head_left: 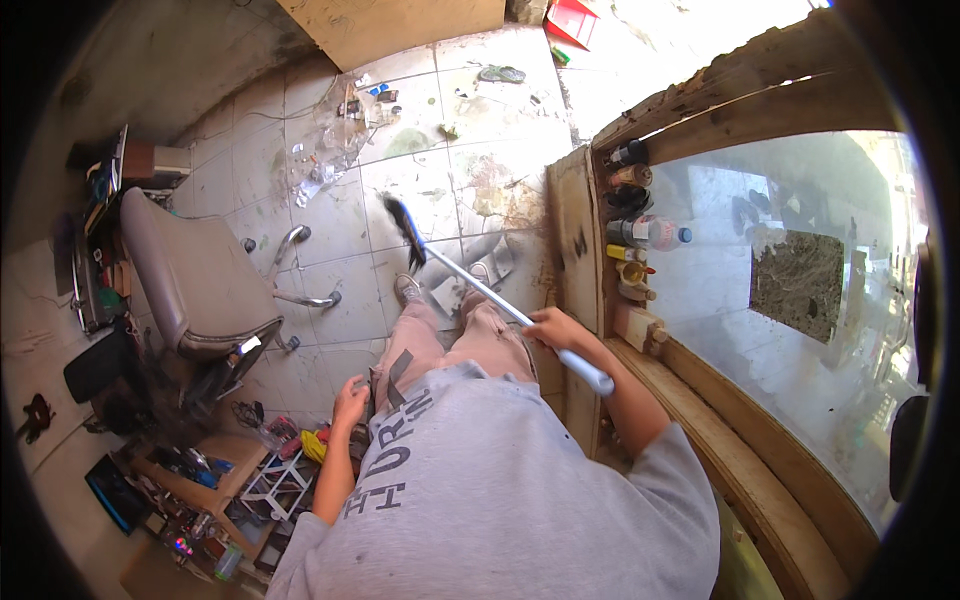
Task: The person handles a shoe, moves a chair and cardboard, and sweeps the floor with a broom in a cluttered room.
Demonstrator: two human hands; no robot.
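Observation:
My right hand (556,328) is closed around the pale handle of a broom (478,287), near its thick light-blue end. The handle slants up and left across my legs to a blue head with dark bristles (409,232), which is just beyond my feet, over the tiled floor (338,235). Whether the bristles touch the tiles I cannot tell. By my left thigh hangs my left hand (350,402), fingers loosely bent, with nothing seen in it. Ahead of the broom lie scattered litter (318,183) and small scraps (380,93).
A grey-brown office chair (190,265) with metal legs stands at left. Below it, a cluttered wooden shelf (215,480) holds tools. On the right, a wooden-framed glass case (690,400) has bottles (655,233) along it. A red dustpan-like thing (572,22) lies far off, beyond a sandal (502,74).

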